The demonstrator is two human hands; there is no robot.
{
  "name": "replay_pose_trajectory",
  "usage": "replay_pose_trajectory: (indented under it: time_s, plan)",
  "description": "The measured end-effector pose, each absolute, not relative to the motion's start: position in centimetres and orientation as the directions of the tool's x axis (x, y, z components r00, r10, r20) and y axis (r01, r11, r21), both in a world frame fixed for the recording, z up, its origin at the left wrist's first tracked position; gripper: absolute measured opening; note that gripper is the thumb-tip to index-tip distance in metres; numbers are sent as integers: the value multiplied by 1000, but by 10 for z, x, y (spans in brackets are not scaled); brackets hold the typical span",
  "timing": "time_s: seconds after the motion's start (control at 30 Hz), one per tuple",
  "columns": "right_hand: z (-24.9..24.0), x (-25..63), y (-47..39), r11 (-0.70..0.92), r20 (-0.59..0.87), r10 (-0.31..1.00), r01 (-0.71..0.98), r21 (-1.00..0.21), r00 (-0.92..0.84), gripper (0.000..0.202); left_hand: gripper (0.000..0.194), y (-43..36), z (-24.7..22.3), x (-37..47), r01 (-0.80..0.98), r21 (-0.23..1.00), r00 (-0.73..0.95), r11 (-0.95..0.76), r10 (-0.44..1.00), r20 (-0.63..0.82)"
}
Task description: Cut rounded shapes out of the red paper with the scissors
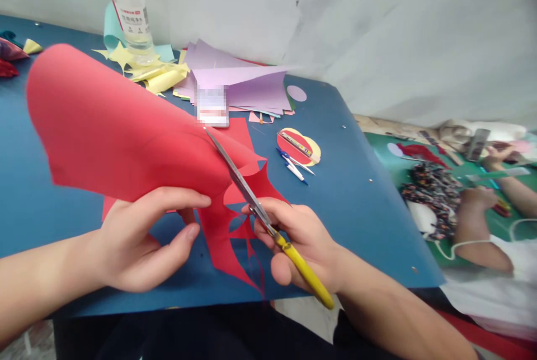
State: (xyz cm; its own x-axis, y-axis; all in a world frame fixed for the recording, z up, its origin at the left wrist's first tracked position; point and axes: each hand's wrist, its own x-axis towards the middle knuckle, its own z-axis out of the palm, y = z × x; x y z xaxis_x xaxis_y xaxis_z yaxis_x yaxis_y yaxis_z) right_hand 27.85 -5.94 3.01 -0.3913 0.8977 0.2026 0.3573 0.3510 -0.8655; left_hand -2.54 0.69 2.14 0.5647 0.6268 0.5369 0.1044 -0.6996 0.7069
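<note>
A large curled sheet of red paper (104,119) stands raised above the blue table, with cut, ragged edges at its right side. My left hand (142,237) is at its lower edge, index finger lying along the paper and thumb held apart; the other fingers are mostly hidden. My right hand (302,242) is closed on yellow-handled scissors (247,192), whose blades point up and left across the front of the red paper. Seen nearly edge-on, the blades look closed. Red cut strips (229,253) hang between my hands, close to the right fingers.
Beyond the paper are a water bottle (134,24), yellow scraps (163,75) and stacked purple sheets (247,88). Pens (293,169) and a cutter knife (296,144) on paper discs lie to the right. A co-worker's hands (478,197) are at a green table (390,175).
</note>
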Motion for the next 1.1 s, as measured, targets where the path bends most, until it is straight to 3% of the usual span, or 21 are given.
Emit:
replay_pose_trajectory:
  time_s: [0.23, 0.63, 1.1]
  plan:
    - [33, 282, -58, 329, 152, 895, 390, -860, -420, 86, 46, 6, 30, -20, 156, 646, 536, -747, 614, 580]
    - [30, 280, -58, 331, 175, 902, 370, -868, -395, 85, 38, 5, 22, -24, 188, 656, 537, -731, 636, 555]
    - [31, 280, -56, 329, 154, 895, 386, -862, -419, 81, 42, 8, 26, -19, 103, 651, 556, -752, 586, 589]
